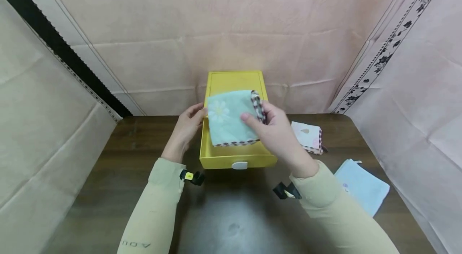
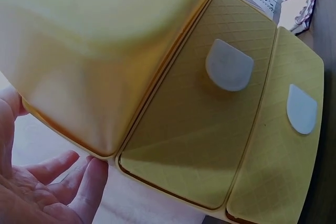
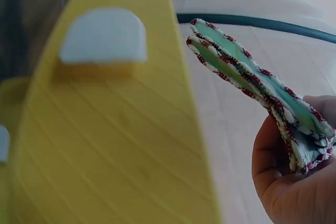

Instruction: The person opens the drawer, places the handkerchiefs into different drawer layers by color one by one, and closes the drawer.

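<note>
Watching remotely, I log the right hand (image 1: 277, 134) pinching a folded mint cloth (image 1: 231, 117) above the pulled-out yellow drawer (image 1: 218, 162), the left hand (image 1: 187, 128), apart, loose-fingered against the cabinet (image 1: 235, 80). Only the left wrist view gives me two lower drawer fronts (image 2: 189, 135). Lettering (image 1: 136, 244) on the left sleeve (image 1: 156, 204): partly legible.

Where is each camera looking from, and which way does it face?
Head: worn on the head, facing forward and down at the yellow drawer box; left hand, right hand and sleeves show.
Left wrist: on that wrist, facing drawer fronts; left fingers show.
Right wrist: on that wrist, facing a drawer front and the folded cloth; part of the right hand shows.
Both wrist views share white handles.
</note>
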The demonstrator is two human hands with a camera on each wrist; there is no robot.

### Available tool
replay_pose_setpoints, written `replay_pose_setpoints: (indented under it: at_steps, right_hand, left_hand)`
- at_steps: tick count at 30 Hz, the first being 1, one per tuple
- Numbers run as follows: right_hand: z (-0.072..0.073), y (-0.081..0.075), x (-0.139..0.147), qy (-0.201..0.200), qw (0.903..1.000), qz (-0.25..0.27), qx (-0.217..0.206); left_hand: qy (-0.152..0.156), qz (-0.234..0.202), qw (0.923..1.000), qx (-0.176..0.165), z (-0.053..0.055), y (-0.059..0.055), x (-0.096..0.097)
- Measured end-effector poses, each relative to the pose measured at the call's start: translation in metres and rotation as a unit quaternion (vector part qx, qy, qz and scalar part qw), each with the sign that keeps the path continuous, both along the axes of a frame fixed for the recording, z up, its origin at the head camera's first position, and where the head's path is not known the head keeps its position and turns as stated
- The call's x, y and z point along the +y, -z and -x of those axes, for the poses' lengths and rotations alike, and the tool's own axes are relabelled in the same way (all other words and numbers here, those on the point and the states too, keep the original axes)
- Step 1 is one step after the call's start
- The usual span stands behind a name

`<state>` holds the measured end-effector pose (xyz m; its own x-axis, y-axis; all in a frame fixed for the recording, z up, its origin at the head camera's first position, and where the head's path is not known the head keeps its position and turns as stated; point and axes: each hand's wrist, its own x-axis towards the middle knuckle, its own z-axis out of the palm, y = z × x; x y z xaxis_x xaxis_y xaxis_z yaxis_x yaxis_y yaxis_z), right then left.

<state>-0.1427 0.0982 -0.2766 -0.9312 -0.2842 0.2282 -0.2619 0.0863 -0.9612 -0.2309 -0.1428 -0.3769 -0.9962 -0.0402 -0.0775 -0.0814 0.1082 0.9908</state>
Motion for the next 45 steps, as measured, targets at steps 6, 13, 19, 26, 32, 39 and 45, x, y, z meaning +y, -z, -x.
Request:
replay_pose_setpoints:
  at_steps: [6,13,19,26,32,39,45]
  right_hand:
    - [0.011,0.020,-0.009,-0.054,0.9968,0.009,-0.058]
    - [0.029,0.043,-0.010,-0.052,0.9953,-0.037,-0.073]
    - [0.032,0.047,-0.013,-0.021,0.9933,-0.099,-0.057]
    - [0.032,0.050,-0.014,-0.001,0.9851,-0.170,-0.026]
    - [0.031,0.049,-0.011,0.035,0.9730,-0.228,-0.012]
    - [0.029,0.049,-0.007,0.069,0.9602,-0.270,0.017]
    - [0.028,0.047,-0.002,0.118,0.9435,-0.305,0.054]
  left_hand:
    - [0.005,-0.008,0.9999,-0.005,0.000,0.005,-0.003]
    - [0.005,-0.014,0.9999,-0.005,0.002,0.003,0.000]
    - [-0.004,-0.004,1.0000,-0.007,0.003,-0.003,0.001]
    - [-0.008,-0.014,0.9998,-0.013,0.003,-0.001,0.000]
    - [-0.007,-0.011,0.9999,-0.008,0.003,-0.001,0.001]
    - [-0.010,-0.014,0.9998,-0.007,0.002,-0.003,0.002]
    - [-0.007,-0.012,0.9999,-0.007,0.001,-0.002,0.001]
